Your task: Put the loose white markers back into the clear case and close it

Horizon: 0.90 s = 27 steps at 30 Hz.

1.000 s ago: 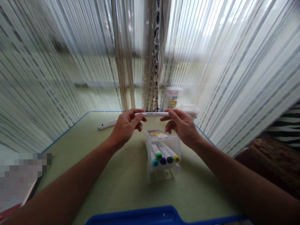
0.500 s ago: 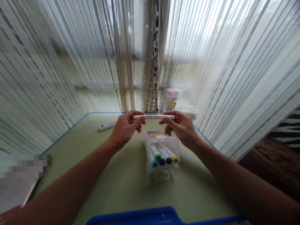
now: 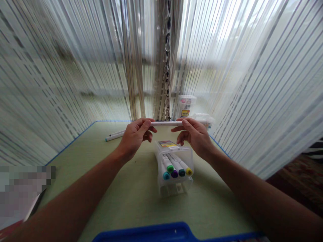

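A white marker point(image 3: 166, 123) lies level between my two hands, above the table. My left hand point(image 3: 137, 136) pinches its left end between thumb and fingers, and my right hand point(image 3: 193, 136) pinches the right end. Both ends are hidden by the fingers. Just below and in front of my hands, a clear plastic case point(image 3: 161, 161) lies on its side with its open end toward me. Several white markers point(image 3: 176, 163) with green, blue, purple, teal and yellow ends rest inside it.
Two white markers point(image 3: 114, 136) lie on the green table point(image 3: 113, 198) beyond my left wrist. At the back right stand a clear marker case point(image 3: 186, 106) and another clear container point(image 3: 203, 118). A blue tray edge point(image 3: 151, 232) crosses the front. String curtains point(image 3: 75, 67) hang behind.
The marker between my hands has been rolled, so its printed label has turned up and away. My thumbs have shifted upward along it. The case and the other markers have stayed in place.
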Motion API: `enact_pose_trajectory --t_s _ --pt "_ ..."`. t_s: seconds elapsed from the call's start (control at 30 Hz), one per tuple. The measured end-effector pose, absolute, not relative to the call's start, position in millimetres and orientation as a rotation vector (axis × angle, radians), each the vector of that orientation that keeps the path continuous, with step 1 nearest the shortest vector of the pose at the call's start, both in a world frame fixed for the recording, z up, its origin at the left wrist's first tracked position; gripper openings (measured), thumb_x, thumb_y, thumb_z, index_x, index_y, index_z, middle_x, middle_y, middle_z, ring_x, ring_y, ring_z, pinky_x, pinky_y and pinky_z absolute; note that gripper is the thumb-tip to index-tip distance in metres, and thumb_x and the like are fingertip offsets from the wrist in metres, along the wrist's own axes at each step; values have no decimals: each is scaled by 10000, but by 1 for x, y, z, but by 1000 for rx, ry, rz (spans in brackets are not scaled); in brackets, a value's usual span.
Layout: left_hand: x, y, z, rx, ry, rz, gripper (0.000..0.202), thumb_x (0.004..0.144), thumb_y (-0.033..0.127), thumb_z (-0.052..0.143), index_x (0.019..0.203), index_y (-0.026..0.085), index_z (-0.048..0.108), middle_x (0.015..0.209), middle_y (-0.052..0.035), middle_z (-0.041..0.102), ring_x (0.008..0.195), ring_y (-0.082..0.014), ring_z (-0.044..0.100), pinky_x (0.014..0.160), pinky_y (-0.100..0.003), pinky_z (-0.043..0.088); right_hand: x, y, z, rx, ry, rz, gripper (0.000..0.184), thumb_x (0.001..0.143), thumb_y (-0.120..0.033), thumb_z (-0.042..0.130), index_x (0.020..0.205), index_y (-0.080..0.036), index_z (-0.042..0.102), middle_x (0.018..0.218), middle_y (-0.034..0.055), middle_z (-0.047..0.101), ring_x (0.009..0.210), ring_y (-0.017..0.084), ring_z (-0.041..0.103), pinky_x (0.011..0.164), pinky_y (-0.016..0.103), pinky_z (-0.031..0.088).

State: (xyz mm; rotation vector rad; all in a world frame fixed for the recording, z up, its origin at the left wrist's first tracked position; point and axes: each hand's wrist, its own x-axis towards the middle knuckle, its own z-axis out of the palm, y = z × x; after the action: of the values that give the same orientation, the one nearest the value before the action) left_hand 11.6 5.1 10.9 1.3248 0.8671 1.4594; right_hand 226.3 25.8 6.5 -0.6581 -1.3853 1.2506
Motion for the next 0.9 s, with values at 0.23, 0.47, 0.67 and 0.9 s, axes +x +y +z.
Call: enact_pose_trajectory --t_s 0.23,0.47,0.67,0.9 --pt "13 2 15 1264 869 1467 264 931 324 586 1027 89 660 748 -80 703 506 -110 584 503 -236 464 228 28 5 -649 -1369 1299 327 903 -466 589 1063 -182 613 831 63 768 465 152 662 412 267 467" --pt "15 0 19 1185 869 1475 271 951 289 520 1028 71 660 734 -97 707 492 -122 578 505 -251 461 229 28 5 -642 -1343 1304 338 920 -465 544 1070 -174 630 847 77 776 475 159 664 431 280 468" --pt "15 0 20 1162 861 1468 273 961 264 483 1026 63 656 738 -110 719 502 -125 586 514 -249 467 228 28 4 -645 -1318 1308 330 931 -456 540 1051 -163 632 840 83 781 464 151 658 425 267 464" --pt "14 1 19 1210 861 1480 262 945 298 540 1020 82 667 749 -97 717 503 -115 584 507 -240 468 228 29 5 -649 -1286 1289 355 889 -514 628 901 -159 639 804 86 780 445 135 641 401 239 455"
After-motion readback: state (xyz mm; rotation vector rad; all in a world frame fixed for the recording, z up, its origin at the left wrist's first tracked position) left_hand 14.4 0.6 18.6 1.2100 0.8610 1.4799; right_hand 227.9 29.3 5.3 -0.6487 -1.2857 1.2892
